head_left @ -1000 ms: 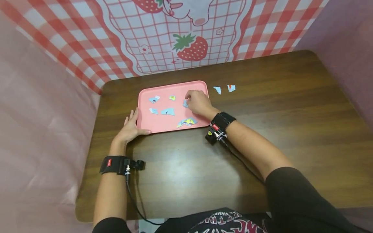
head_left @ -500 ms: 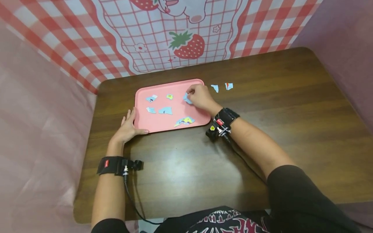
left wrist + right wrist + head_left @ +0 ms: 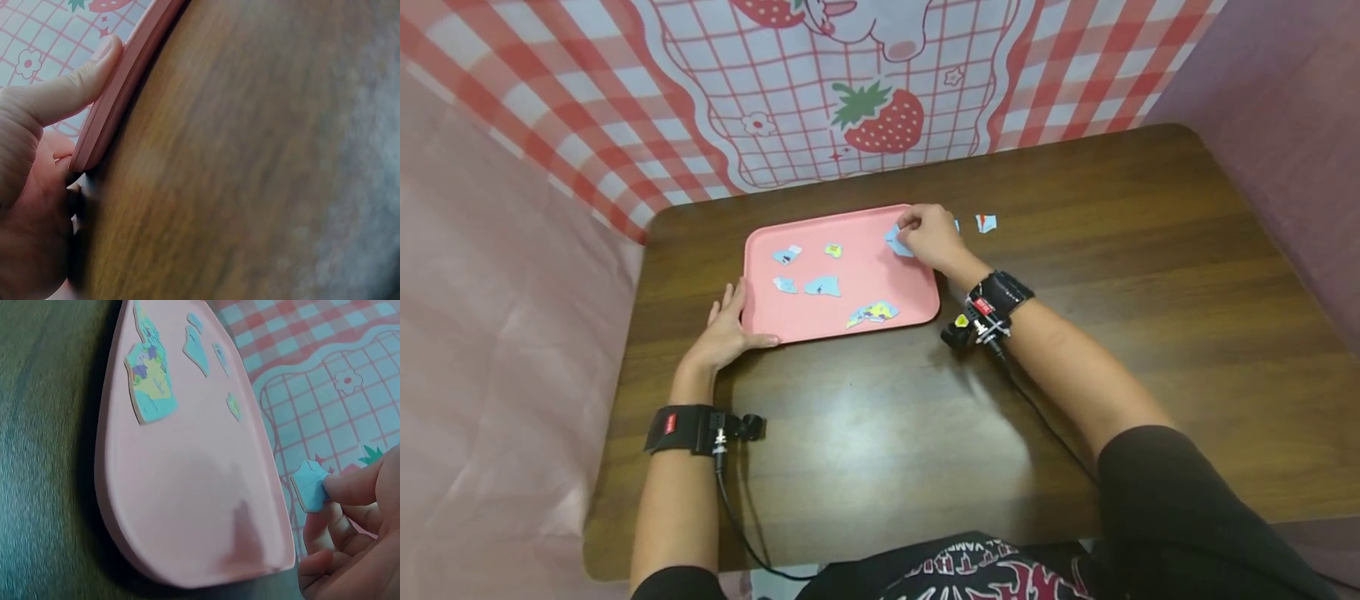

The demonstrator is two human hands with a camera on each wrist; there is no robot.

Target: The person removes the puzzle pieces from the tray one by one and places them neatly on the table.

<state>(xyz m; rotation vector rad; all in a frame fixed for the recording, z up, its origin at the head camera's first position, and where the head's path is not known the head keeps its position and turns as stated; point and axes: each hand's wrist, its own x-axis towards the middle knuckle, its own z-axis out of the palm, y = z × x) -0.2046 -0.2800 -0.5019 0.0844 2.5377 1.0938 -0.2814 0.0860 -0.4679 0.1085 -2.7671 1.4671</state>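
Observation:
My right hand (image 3: 937, 237) pinches a light blue puzzle piece (image 3: 309, 486) between thumb and fingers. It is above the far right corner of the pink tray (image 3: 865, 271), and its shadow falls on the tray in the right wrist view. At the tray's near left corner rests my left hand (image 3: 724, 332), its thumb (image 3: 78, 84) along the front rim and its other fingers straight along the left side. A joined yellow-and-purple patch of pieces (image 3: 876, 313) lies near the tray's front edge. Several smaller pieces, including a yellow one (image 3: 833, 250) and a wide blue one (image 3: 822, 286), lie farther left.
Beyond the tray's right side, a blue piece with a red mark (image 3: 987, 223) lies on the wooden table (image 3: 1097, 250). Another piece there is mostly behind my right hand. A strawberry-print cloth (image 3: 880, 125) hangs behind the table. Cables (image 3: 1037, 417) run from both wrist cameras.
My right hand has raised the blue piece from the tray and carried it right and back toward the far right corner. The left hand stays at the tray's corner.

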